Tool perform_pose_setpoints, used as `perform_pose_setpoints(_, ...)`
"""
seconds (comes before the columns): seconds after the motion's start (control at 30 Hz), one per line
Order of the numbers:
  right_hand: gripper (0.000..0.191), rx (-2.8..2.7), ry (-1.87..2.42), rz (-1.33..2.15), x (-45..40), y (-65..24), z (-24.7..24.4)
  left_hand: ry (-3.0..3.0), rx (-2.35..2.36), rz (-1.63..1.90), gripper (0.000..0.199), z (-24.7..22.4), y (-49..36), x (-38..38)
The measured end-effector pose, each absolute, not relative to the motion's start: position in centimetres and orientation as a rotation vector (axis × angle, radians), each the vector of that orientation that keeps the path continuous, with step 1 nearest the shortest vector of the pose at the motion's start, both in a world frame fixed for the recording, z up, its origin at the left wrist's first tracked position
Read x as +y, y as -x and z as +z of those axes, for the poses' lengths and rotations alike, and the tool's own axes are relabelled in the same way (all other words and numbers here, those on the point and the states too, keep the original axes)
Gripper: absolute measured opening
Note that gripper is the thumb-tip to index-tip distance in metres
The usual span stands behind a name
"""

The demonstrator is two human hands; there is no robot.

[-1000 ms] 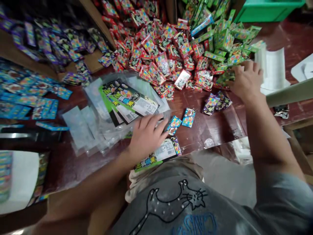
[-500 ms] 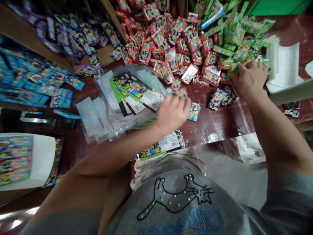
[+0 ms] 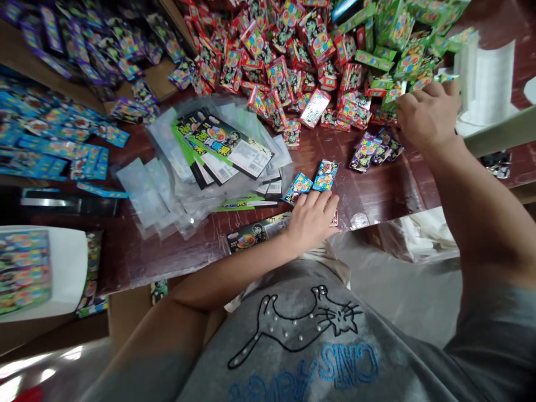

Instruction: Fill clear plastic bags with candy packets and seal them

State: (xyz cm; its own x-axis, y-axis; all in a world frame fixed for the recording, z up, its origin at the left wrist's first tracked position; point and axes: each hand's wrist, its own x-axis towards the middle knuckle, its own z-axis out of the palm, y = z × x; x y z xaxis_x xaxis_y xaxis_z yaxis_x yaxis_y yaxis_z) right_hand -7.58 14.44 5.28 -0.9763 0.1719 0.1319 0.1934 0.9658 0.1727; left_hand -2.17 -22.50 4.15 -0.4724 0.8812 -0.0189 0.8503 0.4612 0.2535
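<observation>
"Starting nearest, what lies past the grey shirt (image 3: 293,335) at the bottom of the frame?"

"The left hand (image 3: 312,220), just right of center, over the right end of a black printed package (image 3: 251,237) at the table (image 3: 377,192) edge. Its fingers lie close together, slightly bent; I can't tell whether they clamp anything."

"And just beyond?"

"Two blue packets (image 3: 325,175) near its fingertips. Clear plastic bags (image 3: 167,184) and black-and-green header cards (image 3: 226,139) spread left of center, and purple packets (image 3: 365,152) sit right of center."

"Where's the right hand (image 3: 431,111)?"

"Upper right, at the near edge of the green packets (image 3: 414,56). Its fingers are curled and bunched; their tips are hidden, so I can't tell what they grip."

"Farthest?"

"Red packets (image 3: 288,72), heaped across the top center, beside the green ones."
</observation>
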Motion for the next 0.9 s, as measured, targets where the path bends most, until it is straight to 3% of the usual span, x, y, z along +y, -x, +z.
perform_pose_setpoints(0.07,0.059,-2.972,0.218,-0.268,13.6,6.1,5.9,-1.516,2.492,0.303,0.075,4.6,2.4,-22.4)
perform_pose_setpoints(0.2,0.051,-2.820,0.116,-0.164,10.5,-0.1,7.3,-1.554,2.360,0.295,0.073,5.0,2.9,-22.2)
perform_pose_setpoints(0.3,0.037,-2.732,-0.301,-0.125,7.8,-6.4,7.0,-1.584,2.307,0.254,0.050,5.5,3.1,-22.1)
perform_pose_setpoints(0.4,0.055,-2.797,-0.655,-0.035,5.9,-11.8,5.2,-1.579,2.275,0.280,0.032,6.4,2.8,-21.8)
perform_pose_setpoints(0.57,0.069,-2.946,-0.576,0.218,5.2,-14.0,2.5,-1.353,2.200,0.414,0.043,7.4,3.4,-20.0)
perform_pose_setpoints(0.7,0.114,-2.968,-0.354,0.556,5.7,-11.3,1.8,-1.347,2.173,0.601,0.032,5.5,6.1,-17.9)
perform_pose_setpoints(0.9,0.111,-3.075,-0.487,0.662,6.3,-8.0,1.0,-1.589,2.183,0.641,0.037,3.1,7.2,-18.0)
